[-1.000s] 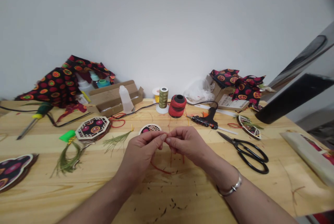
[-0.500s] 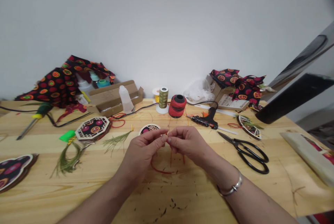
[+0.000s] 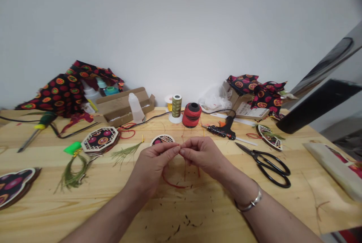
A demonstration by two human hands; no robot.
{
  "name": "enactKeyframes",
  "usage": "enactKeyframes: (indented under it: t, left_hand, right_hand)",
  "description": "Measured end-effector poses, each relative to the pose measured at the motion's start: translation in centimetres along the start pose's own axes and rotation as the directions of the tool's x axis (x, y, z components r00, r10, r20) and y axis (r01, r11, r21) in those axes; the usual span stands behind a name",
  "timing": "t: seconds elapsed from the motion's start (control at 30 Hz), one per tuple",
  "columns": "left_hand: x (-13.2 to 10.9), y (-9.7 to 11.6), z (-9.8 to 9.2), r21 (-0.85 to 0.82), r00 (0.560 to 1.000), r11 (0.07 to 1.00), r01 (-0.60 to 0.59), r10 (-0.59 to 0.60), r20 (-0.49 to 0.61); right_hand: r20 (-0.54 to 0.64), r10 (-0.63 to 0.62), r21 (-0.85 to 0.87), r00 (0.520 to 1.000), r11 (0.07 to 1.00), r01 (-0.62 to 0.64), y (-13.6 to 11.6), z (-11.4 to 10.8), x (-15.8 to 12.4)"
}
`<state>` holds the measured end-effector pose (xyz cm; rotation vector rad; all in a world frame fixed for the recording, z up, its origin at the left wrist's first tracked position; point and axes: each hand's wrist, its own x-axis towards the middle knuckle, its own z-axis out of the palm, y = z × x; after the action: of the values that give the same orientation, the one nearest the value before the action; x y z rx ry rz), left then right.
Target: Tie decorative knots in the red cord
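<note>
Thin red cord showed below both hands at the middle of the pale wooden bench. Left hand and right hand each had a grip pinching it, thumb to forefinger, tips meeting; so close a hold probably gave fine control, though fingers hid the pinched part. Beyond, a red spool with a black core stood near an olive-green thread cone, likely upright for easy unwinding. Black loop-handled scissors lay right, handles nearward, presumably for reach. The far-right brown cardboard box's white label was too small to read.
</note>
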<state>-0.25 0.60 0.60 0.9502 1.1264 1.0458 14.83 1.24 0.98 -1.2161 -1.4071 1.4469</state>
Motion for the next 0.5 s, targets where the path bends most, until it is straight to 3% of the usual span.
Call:
enactKeyframes:
  t: [0.17,0.3,0.4,0.5]
  left_hand:
    - [0.4,-0.3,-0.2,-0.003,0.997,1.000,-0.009,0.009,-0.071]
    - [0.7,-0.6,-0.5,0.026,0.996,0.999,-0.048,0.050,-0.070]
    - [0.7,-0.6,-0.5,0.040,0.996,0.998,-0.041,0.044,-0.076]
    - [0.6,-0.4,-0.5,0.067,0.996,0.997,-0.036,0.041,-0.083]
  right_hand:
    - [-0.025,-0.139,-0.215,0.990,0.968,0.130,0.0,-0.4,0.0]
    - [-0.037,-0.281,-0.451,0.959,0.861,0.235,-0.1,-1.0,-0.1]
    - [-0.075,-0.310,-0.546,0.948,0.808,0.221,-0.1,-1.3,0.0]
    - [-0.088,-0.262,-0.533,0.961,0.828,0.176,-0.3,-1.3,-0.1]
